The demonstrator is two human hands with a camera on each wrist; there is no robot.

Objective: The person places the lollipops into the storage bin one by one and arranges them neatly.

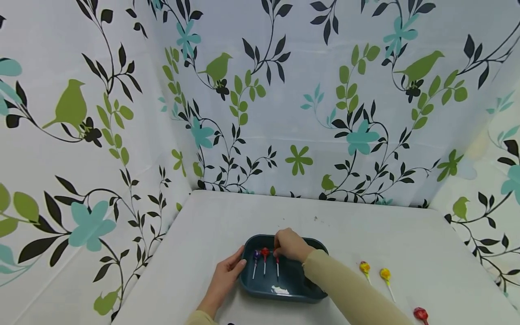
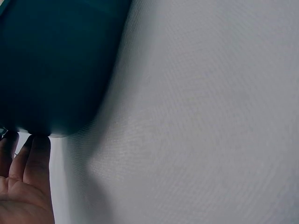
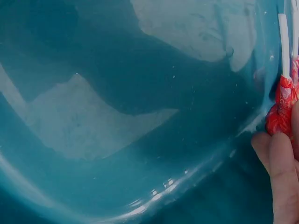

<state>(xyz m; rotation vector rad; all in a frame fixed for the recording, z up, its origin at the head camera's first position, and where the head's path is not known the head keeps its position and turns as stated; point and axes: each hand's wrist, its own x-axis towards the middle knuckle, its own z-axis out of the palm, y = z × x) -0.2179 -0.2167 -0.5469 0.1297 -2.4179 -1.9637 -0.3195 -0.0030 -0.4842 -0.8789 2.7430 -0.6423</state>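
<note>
A dark teal tray (image 1: 280, 295) with rounded corners sits on the table. At its left end my left hand (image 1: 226, 275) holds the rim, thumb over the edge; the left wrist view shows its fingertips against the outer wall. My right hand (image 1: 293, 246) reaches over the tray and pinches the red-wrapped head of a lollipop (image 3: 279, 119), whose white stick points toward the near side. Left of it in the tray lie a second red lollipop (image 1: 265, 253) and a purple lollipop (image 1: 256, 255), side by side. My right forearm hides part of the tray's right end.
On the white table (image 1: 195, 234), right of the tray, lie two yellow lollipops, one nearer the tray (image 1: 365, 267) and another beside it (image 1: 385, 274). A red lollipop (image 1: 420, 313) lies closer to the front. Patterned curtains (image 1: 260, 135) surround the table's back and sides.
</note>
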